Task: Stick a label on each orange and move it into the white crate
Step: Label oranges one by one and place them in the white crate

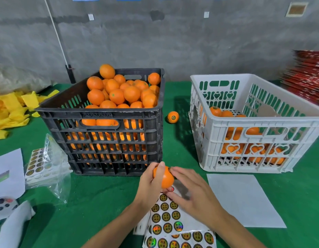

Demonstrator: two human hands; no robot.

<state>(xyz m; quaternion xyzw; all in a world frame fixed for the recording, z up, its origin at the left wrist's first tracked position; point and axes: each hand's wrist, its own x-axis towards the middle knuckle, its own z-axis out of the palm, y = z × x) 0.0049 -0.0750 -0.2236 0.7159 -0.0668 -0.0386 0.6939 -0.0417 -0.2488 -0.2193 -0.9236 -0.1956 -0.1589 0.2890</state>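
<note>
Left hand: left hand (151, 183) curled round an orange (165, 178), thumb over the top, fingers underneath; held just above the table in front of the black crate.
Right hand: right hand (189, 192) w/ fingers stretched fairly straight, tips against the orange's right side at a small dark label (169, 169) near the fruit's top; looks pressed on, not pinching. Hand a bit blurred.
Label sheets: sticker sheet (166, 217) of round dark-and-gold labels lies under both hands, a second sheet (183, 240) overlapping at the near edge.
Black crate: black crate (101, 122), left-centre, heaped w/ oranges above the rim.
White crate: white crate (253, 122) on the right, partly filled; oranges low inside, one by the left wall shows a label on top.
Loose fruit: single labelled orange (173, 117) on the green cloth (101, 203) btwn the two crates, touching neither.
Near right: white paper sheet (244, 199) flat on the cloth in front of the white crate.
Left side: clear bag w/ more sticker sheets (42, 161) beside the black crate; yellow foam sleeves (12, 108) piled further back.
</note>
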